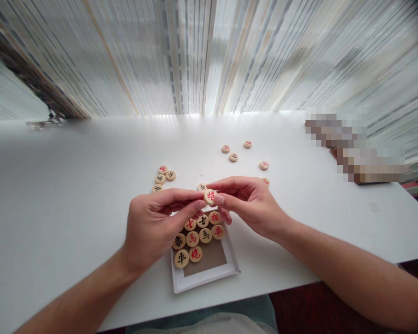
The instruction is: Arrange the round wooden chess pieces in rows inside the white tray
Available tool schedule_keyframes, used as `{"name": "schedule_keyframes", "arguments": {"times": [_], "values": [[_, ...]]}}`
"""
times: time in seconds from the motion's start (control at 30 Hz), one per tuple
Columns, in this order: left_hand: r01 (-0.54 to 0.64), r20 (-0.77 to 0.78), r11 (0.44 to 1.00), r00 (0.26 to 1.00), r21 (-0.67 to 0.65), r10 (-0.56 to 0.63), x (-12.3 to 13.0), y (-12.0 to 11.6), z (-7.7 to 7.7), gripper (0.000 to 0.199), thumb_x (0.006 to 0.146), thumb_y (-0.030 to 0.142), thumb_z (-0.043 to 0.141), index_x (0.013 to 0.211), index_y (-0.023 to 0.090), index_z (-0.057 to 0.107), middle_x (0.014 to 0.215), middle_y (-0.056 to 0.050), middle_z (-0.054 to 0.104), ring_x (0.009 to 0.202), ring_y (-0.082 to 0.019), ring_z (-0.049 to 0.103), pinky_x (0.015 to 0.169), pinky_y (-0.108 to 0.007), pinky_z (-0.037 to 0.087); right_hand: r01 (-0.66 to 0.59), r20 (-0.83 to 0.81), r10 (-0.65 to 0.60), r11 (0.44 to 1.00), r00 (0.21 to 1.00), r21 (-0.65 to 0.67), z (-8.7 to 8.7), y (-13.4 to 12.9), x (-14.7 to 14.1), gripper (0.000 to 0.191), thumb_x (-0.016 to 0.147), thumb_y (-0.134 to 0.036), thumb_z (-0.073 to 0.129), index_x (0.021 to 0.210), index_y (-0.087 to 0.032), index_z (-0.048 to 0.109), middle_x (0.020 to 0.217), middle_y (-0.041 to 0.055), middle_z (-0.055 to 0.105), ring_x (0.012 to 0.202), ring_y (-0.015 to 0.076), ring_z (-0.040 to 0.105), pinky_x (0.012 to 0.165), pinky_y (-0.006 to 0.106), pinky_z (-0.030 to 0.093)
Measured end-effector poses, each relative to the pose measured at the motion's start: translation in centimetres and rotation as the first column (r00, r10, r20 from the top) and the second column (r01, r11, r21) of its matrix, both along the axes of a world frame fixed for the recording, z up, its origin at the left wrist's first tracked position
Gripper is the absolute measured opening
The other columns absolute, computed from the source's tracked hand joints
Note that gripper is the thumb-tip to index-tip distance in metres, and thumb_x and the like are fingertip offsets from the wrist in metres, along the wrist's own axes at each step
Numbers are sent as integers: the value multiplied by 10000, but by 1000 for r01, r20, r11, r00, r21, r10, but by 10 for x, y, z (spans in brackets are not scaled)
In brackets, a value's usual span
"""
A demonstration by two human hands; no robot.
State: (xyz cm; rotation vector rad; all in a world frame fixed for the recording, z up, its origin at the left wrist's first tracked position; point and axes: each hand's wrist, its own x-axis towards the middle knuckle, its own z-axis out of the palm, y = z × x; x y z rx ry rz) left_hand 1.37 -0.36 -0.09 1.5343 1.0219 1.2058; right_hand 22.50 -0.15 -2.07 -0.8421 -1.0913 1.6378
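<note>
A round wooden Chinese chess piece [210, 196] with a red character is pinched between my two hands, above the far edge of a shallow white box [209, 279]. My left hand [156, 220] grips its left side with thumb and forefinger. From the right, my right hand [252, 204] holds the same piece by thumb and fingertips. Inside the box lie several pieces in rows, among them a black-marked piece [181, 258] and a red-marked piece [195, 253] in the nearest row. Brown box bottom shows beside these two. My left hand hides part of the box's left side.
Several loose pieces lie beyond my hands on the white table [73, 195], including a small cluster [163, 170] at left and scattered ones [233, 157] at right. Blurred boxes [365, 162] stand far right. A striped curtain [202, 55] hangs behind the table.
</note>
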Motion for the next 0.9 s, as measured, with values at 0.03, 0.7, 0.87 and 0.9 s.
{"name": "schedule_keyframes", "arguments": {"times": [0.03,0.7,0.87,0.9], "values": [[3,-8,1000,1000,-2,-3,0,0,0,123,859,132,903,949,214,896,894,-5,893,756,-187,868,751,-222,739,1,1,-1,1000,1000,-7,0,0,0,265,826,-271,979,1063,-194,889,789,35,811,557,105,694,520,217,604],[122,69,986,991,-113,-115,-1,3,-4,293,793,122,968,1063,208,897,959,-33,899,819,-186,871,782,-197,721,9,-64,-12,999,998,-39,4,-2,-3,424,591,-173,1091,951,-176,868,832,50,844,626,140,750,562,228,648],[166,102,979,983,-115,-155,-2,4,-5,249,872,149,916,1111,214,888,995,-38,900,848,-187,876,804,-202,721,-10,-86,11,1000,996,18,6,-1,-3,309,716,-170,1037,987,-182,889,825,51,844,611,120,748,563,197,638],[172,104,978,982,-116,-160,-2,3,-4,241,893,162,902,1129,209,884,1003,-44,900,848,-188,877,800,-202,721,-10,-89,13,999,996,39,6,-1,-2,274,751,-169,1018,994,-184,891,811,47,840,604,114,746,563,189,635]]}}
